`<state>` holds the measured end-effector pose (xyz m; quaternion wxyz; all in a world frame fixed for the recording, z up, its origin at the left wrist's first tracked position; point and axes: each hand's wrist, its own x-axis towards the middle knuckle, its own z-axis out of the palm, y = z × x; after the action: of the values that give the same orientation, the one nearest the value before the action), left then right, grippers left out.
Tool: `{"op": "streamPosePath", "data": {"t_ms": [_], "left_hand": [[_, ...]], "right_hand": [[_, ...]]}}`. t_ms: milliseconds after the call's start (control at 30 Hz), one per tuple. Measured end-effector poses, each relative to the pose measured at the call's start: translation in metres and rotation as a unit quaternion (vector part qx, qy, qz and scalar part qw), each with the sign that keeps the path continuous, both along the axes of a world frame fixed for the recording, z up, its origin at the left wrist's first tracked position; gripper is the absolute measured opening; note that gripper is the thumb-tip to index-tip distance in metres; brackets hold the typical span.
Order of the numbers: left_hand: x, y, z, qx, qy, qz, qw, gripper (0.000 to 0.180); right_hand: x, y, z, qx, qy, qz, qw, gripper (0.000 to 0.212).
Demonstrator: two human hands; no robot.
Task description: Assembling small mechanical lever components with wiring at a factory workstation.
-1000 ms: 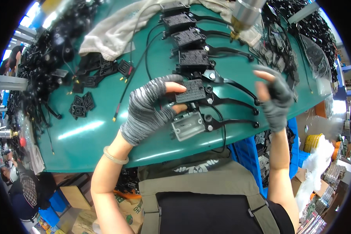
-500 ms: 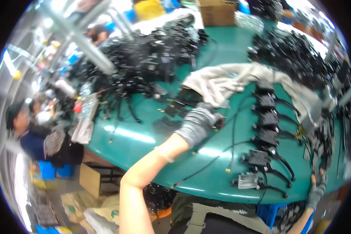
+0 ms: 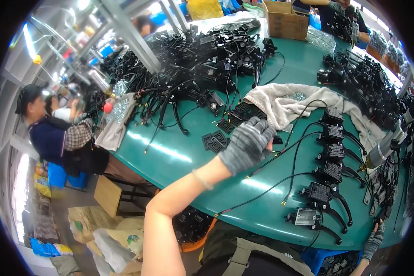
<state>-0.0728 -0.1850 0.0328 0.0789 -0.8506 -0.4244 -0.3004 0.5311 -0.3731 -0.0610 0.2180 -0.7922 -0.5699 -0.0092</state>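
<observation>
My left hand, in a grey striped glove with bare fingertips, is over the green table, fingers curled in. A small black piece shows at its thumb; its kind is unclear. Beside the hand lie black square rubber gaskets, some next to a crumpled beige cloth. To its right stands a row of black brake levers with fluid reservoirs; the nearest reservoir is uncovered and silvery inside. At the right table edge my right hand, also gloved, has its fingers closed on something dark beside a pile of flat pieces.
Heaps of black lever assemblies cover the far left, with another heap at far right. A power screwdriver hangs over the right side. A cardboard box stands at the back. One co-worker is at left, another across.
The view has swung, moving the table's contents rightward in the picture. My right hand has drawn nearer to me and its fingers have come together. The left stays beside the gaskets.
</observation>
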Motion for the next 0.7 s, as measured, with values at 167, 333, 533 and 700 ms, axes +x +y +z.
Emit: {"op": "streamPosePath", "data": {"t_ms": [167, 333, 533, 700], "left_hand": [[-0.022, -0.062, -0.018, -0.108, -0.025, 0.062, 0.992, 0.016], [-0.041, -0.081, -0.031, -0.17, -0.049, 0.095, 0.98, 0.017], [-0.045, -0.091, -0.02, -0.215, -0.057, 0.028, 0.974, 0.026], [-0.053, -0.097, -0.017, -0.236, -0.001, -0.015, 0.972, 0.025]], "right_hand": [[-0.021, -0.019, 0.004, 0.082, -0.034, -0.045, 0.995, 0.033], [-0.069, -0.006, 0.017, 0.026, 0.217, 0.068, 0.974, 0.03], [-0.093, 0.002, 0.018, 0.028, 0.185, 0.06, 0.981, 0.031], [-0.112, -0.023, 0.051, -0.013, 0.318, 0.089, 0.944, 0.059]]}}
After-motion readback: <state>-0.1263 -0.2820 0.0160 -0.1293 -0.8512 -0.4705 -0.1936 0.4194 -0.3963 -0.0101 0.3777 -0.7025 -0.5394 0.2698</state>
